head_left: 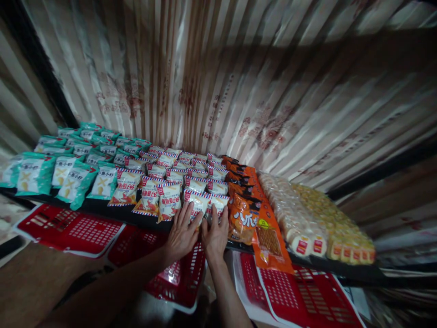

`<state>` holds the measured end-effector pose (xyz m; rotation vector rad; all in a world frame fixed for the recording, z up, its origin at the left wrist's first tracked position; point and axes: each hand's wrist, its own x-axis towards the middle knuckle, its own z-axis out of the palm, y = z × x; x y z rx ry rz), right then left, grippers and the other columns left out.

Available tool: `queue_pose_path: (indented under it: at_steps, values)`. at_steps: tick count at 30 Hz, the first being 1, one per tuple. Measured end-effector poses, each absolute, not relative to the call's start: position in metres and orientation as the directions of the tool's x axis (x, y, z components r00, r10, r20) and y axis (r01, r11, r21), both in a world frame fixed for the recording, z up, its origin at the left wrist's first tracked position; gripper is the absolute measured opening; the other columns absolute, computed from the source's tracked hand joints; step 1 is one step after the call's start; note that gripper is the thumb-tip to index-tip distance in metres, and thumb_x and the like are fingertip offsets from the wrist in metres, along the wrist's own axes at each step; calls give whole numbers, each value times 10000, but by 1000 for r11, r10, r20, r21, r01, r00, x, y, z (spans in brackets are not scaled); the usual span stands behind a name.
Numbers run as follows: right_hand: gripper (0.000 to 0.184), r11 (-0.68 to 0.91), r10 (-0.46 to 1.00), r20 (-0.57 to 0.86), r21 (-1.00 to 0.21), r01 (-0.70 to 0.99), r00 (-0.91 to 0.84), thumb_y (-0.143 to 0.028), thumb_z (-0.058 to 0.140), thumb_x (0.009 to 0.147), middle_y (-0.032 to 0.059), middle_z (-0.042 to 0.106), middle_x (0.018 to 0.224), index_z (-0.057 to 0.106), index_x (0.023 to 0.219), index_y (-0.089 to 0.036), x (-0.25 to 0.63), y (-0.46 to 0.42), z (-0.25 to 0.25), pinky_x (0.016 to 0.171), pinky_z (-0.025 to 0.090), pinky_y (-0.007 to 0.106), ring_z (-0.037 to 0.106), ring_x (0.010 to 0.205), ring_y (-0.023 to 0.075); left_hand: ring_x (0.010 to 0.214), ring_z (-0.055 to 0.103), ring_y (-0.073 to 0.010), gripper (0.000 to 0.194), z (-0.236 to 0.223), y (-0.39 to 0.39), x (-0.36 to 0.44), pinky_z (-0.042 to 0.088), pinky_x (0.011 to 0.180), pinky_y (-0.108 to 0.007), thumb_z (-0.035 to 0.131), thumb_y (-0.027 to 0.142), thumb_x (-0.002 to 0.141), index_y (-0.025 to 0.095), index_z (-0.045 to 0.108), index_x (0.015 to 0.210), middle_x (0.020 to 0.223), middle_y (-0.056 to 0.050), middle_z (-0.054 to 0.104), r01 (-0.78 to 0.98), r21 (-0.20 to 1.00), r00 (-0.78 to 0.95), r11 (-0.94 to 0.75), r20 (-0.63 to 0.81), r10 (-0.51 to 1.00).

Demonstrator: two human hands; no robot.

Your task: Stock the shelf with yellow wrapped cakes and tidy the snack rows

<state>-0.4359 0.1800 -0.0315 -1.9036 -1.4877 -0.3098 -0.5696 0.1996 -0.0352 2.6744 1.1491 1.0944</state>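
Note:
My left hand lies with fingers spread against the front of a white and red snack bag on the shelf. Just beside it, my right hand rests open on the neighbouring snack bag, fingertips touching its face. Both bags stand in the front row of several rows of the same white, red and blue bags. To the left of my hands stand two more such front bags, one snack bag upright and another leaning slightly. Neither hand is wrapped round a bag.
Teal snack bags fill the left of the black shelf. Orange packets, white round packs and yellowish packs line the right. Red baskets sit below the front edge. A pleated curtain hangs behind.

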Motion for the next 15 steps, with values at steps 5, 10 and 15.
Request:
queue_pose_path:
  at_steps: [5, 10, 15]
  values:
    - [478, -39, 709, 638, -388, 921, 299, -287, 428, 898, 174, 202, 1500, 412, 1364, -185, -435, 183, -32, 994, 385, 517, 291, 1343, 312, 1418, 45, -346, 657, -33, 202, -568, 271, 1085, -524, 438, 114, 854, 204, 213, 1465, 1556, -113, -65, 585, 293, 472, -757, 636, 611]
    - [471, 1, 680, 673, -398, 917, 291, -269, 414, 910, 186, 221, 1490, 398, 1369, -164, -433, 186, -30, 1019, 367, 503, 255, 1365, 295, 1419, 32, -342, 696, -31, 204, -567, 271, 1094, -532, 425, 106, 868, 222, 117, 1482, 1554, -117, -66, 560, 295, 471, -774, 656, 590]
    - [489, 3, 662, 673, -442, 897, 330, -314, 402, 923, 189, 239, 1484, 370, 1387, -160, -433, 189, -30, 1028, 354, 508, 259, 1366, 291, 1417, 33, -348, 672, -28, 207, -566, 268, 1094, -543, 437, 111, 864, 200, 157, 1469, 1552, -128, -54, 554, 300, 463, -776, 664, 587]
